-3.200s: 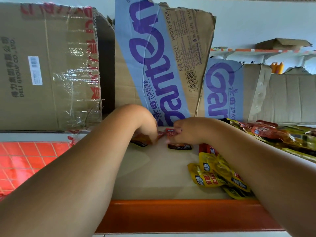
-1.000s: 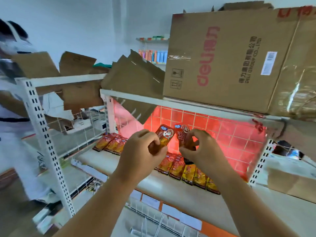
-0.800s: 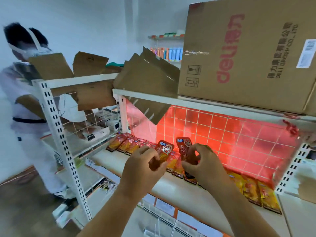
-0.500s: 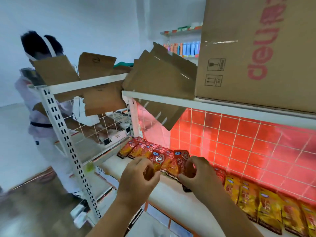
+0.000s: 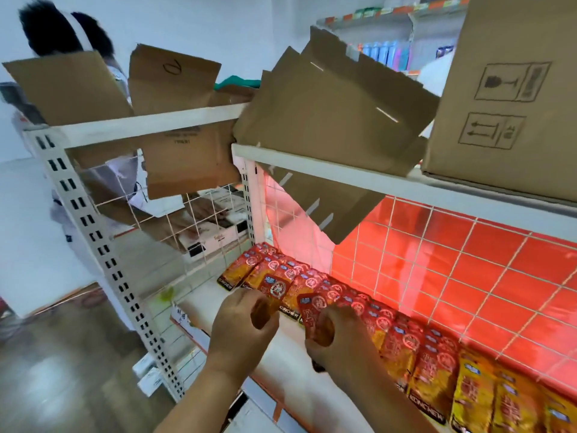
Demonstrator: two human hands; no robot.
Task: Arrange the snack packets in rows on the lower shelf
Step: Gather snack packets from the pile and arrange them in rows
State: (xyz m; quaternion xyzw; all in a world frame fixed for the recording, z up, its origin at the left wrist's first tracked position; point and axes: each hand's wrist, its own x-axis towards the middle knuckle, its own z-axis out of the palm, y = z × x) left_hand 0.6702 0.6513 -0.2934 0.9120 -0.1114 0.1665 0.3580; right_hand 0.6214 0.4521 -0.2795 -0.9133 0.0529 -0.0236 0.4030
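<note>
- Left grip (image 5: 243,326) pinches a red snack packet (image 5: 276,290) between thumb and fingers, just above the row.
- Right grip (image 5: 340,342) clasps a second red packet (image 5: 312,309) (lower half hidden).
- Both hover over the lower shelf (image 5: 201,301), where laid red packets (image 5: 402,342) and yellow packets (image 5: 474,392) sit side by side.

1. The red packets (image 5: 402,342) are orange-red with round white emblems and a black bottom strip
2. The yellow packets (image 5: 474,398) carry red print
3. The back wall (image 5: 499,254) shows red squares behind a white wire grid
4. The box (image 5: 505,89) is brown with dark line symbols
5. The shelf (image 5: 287,351) is white
</note>
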